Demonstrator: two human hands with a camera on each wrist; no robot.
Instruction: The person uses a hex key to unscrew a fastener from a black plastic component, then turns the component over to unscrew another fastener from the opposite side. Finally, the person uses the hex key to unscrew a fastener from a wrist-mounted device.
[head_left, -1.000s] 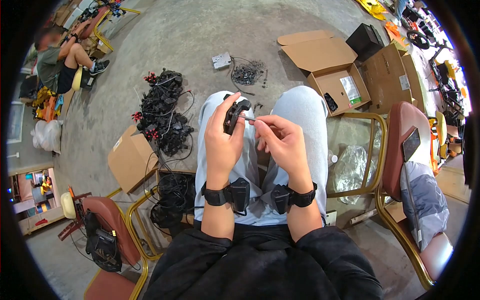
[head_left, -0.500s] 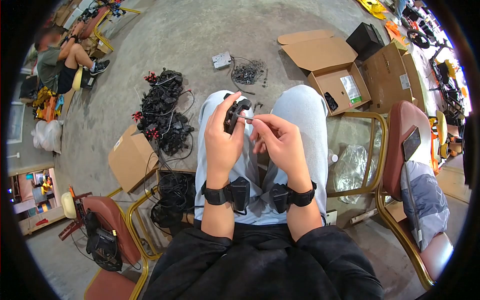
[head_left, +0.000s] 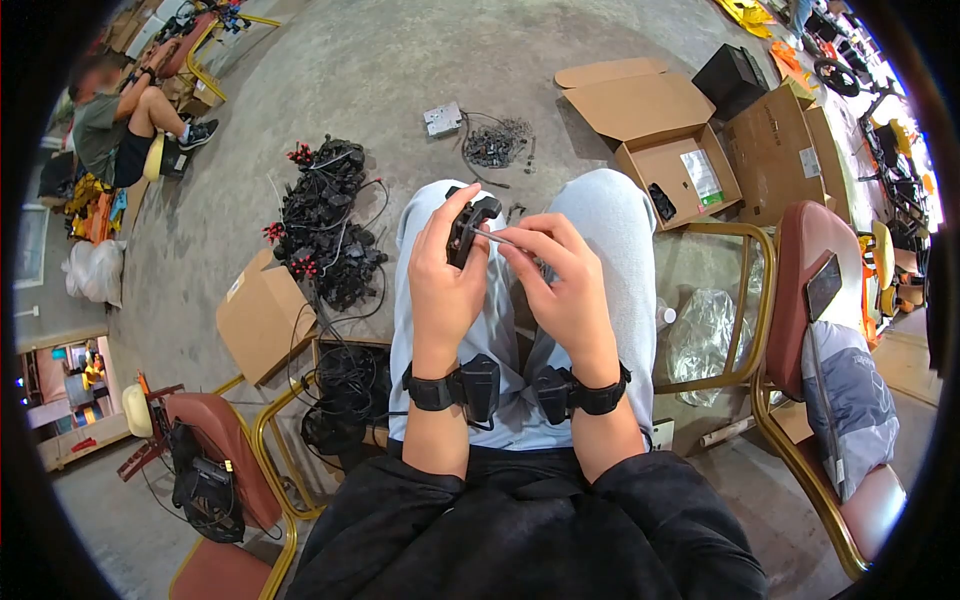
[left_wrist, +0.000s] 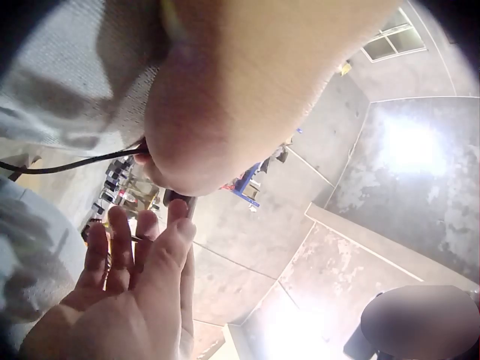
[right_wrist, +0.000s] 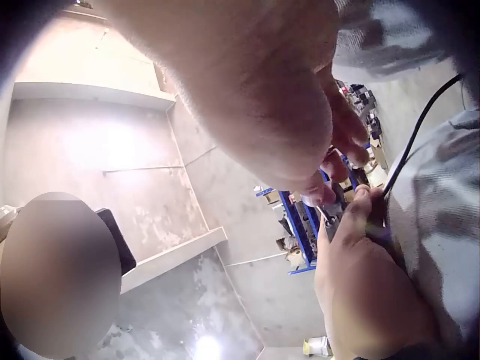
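My left hand (head_left: pixel 445 295) grips a small black plastic device (head_left: pixel 486 210) above the lap, its fingers along the far side and its thumb on the near side. Between the thumb and fingertips of my right hand (head_left: pixel 566 285) is a thin metal rod (head_left: pixel 489 236), its tip at the side of the device. The right wrist view shows the rod (right_wrist: pixel 322 212) meeting the black device (right_wrist: pixel 331 225) held by the left fingers. A black cable (right_wrist: pixel 424 122) leads away beside the left hand. Most of the device is hidden behind the left hand in the left wrist view.
Tangled black devices and cables (head_left: pixel 330 225) lie on the floor at left, near a cardboard flap (head_left: pixel 262 315). Ahead are a metal box (head_left: pixel 443 121) and small black parts (head_left: pixel 495 147). An open carton (head_left: pixel 640 115) and a chair (head_left: pixel 815 290) stand at right. Another person (head_left: pixel 110 130) sits far left.
My right fingers have shifted their pinch on the rod, rising and spreading over it, and the hand has turned slightly. The left hand and the device stay in place.
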